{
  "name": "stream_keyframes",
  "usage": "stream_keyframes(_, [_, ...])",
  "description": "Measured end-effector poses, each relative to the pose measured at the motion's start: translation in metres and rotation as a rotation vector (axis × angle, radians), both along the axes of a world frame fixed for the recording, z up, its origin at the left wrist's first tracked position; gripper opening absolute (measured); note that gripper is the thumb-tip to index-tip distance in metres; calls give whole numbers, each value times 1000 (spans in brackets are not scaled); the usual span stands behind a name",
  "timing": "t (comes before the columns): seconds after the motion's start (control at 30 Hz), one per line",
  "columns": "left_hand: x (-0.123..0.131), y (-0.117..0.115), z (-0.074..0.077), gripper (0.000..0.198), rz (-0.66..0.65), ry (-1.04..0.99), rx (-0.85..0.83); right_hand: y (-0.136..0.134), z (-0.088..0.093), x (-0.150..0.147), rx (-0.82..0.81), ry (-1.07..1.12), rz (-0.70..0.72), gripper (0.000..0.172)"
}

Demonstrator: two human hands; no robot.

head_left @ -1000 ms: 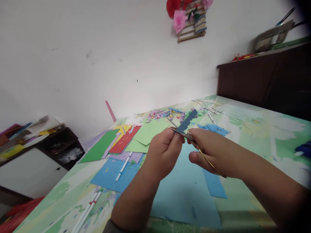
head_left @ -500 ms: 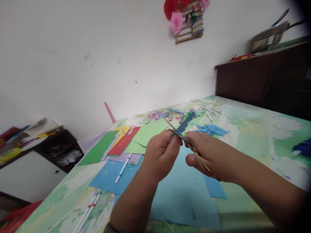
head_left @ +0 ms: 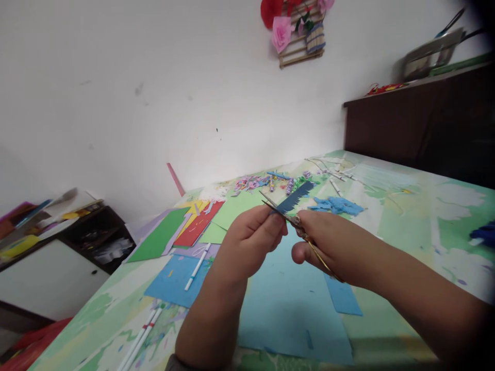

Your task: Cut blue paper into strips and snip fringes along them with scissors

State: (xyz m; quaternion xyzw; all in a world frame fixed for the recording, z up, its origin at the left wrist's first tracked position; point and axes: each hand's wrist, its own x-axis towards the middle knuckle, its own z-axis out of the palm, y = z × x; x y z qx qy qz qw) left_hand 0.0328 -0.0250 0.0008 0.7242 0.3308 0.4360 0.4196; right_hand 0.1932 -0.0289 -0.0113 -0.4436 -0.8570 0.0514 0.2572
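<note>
Pinched in my left hand [head_left: 253,239] is a dark blue paper strip [head_left: 297,197] with a row of fringe cuts along its right edge. My right hand [head_left: 328,242] grips a pair of scissors [head_left: 315,251] with gold-coloured handles. Their slightly parted blades lie across the strip close to my left fingertips. Under both hands a light blue paper sheet [head_left: 286,304] lies on the table. A smaller blue piece [head_left: 343,294] sits by its right edge, and crumpled blue paper [head_left: 337,205] rests beyond my right hand.
On the left lie green paper [head_left: 160,238], red paper [head_left: 199,224], a blue sheet [head_left: 174,281] and white sticks [head_left: 141,335]. Paper scraps [head_left: 251,182] are scattered at the back. A dark cabinet [head_left: 417,129] borders the table on the right; a low shelf unit [head_left: 50,273] stands left.
The scissor blades have opened slightly wider on the strip, and the fringe cuts stand more apart. My left hand has shifted slightly left; both hands keep their hold.
</note>
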Motion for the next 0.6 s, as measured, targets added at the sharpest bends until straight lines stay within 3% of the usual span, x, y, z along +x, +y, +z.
stream_keyframes(0.1, [0, -2, 4, 29, 37, 105, 94, 0, -2, 3, -23, 14, 44, 33])
stream_keyframes(0.33, [5, -10, 8, 24, 236, 353, 541, -3, 0, 4, -52, 25, 21, 34])
stream_keyframes(0.6, [6, -10, 6, 29, 206, 269, 397, 0, -4, 5, 15, 90, 66, 37])
